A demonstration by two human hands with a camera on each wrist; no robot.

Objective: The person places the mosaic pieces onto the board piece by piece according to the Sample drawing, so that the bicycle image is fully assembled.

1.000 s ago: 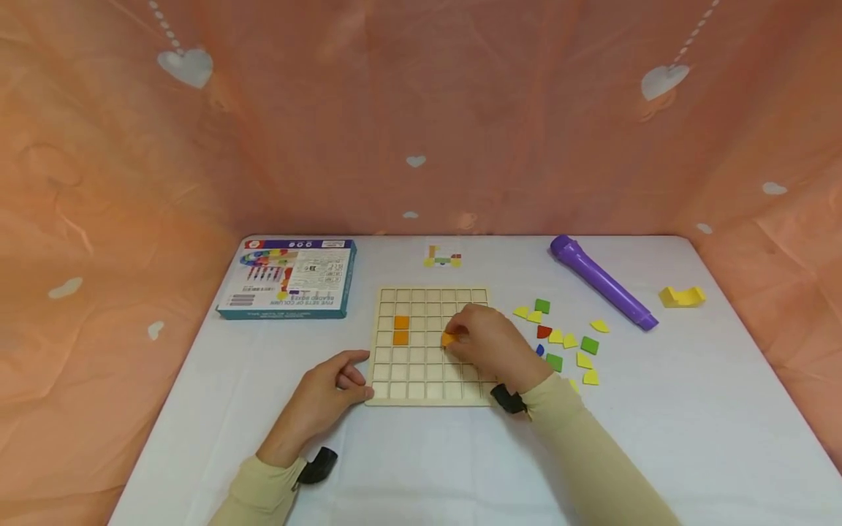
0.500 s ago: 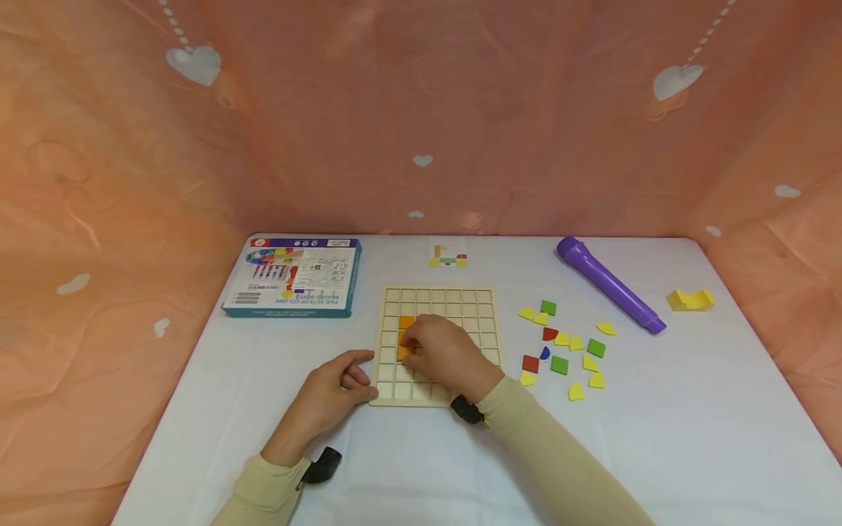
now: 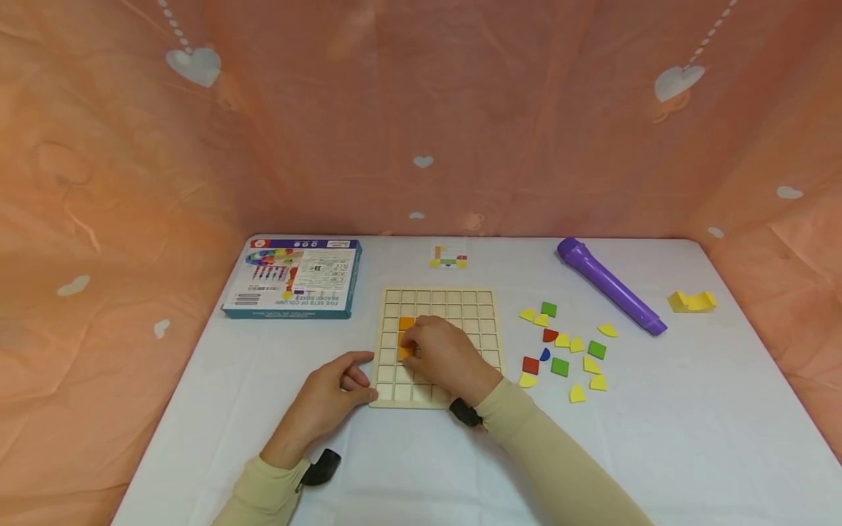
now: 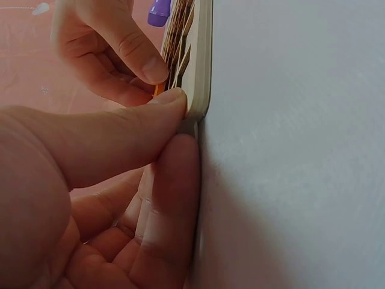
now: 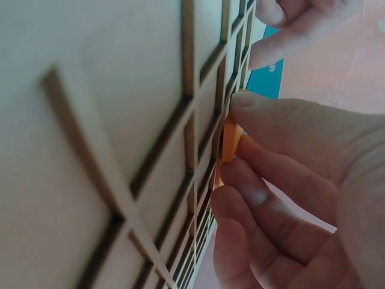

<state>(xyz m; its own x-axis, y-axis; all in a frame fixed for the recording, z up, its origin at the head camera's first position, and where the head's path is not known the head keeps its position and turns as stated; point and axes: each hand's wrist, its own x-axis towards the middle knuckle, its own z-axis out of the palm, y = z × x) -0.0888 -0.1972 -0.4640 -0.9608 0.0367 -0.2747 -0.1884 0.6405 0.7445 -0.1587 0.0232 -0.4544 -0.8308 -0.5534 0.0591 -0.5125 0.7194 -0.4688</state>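
My right hand pinches an orange square tile between thumb and fingers, low in a column of orange tiles on the wooden grid board. An orange tile sits in the cell at the top of that column; the fingers partly hide those below. At the board's left edge, my left hand touches the rim with its thumb and index finger, its other fingers bent. The left wrist view shows the left thumb against the rim near a corner.
Several yellow quarter-round pieces, green squares, red pieces and a blue half-round piece lie right of the board. Behind are a boxed set, a pattern card, a purple microphone and a yellow holder.
My right hand has carried the orange tile left across the board to below the other orange tiles, then stayed there. The left hand has kept its place at the edge.
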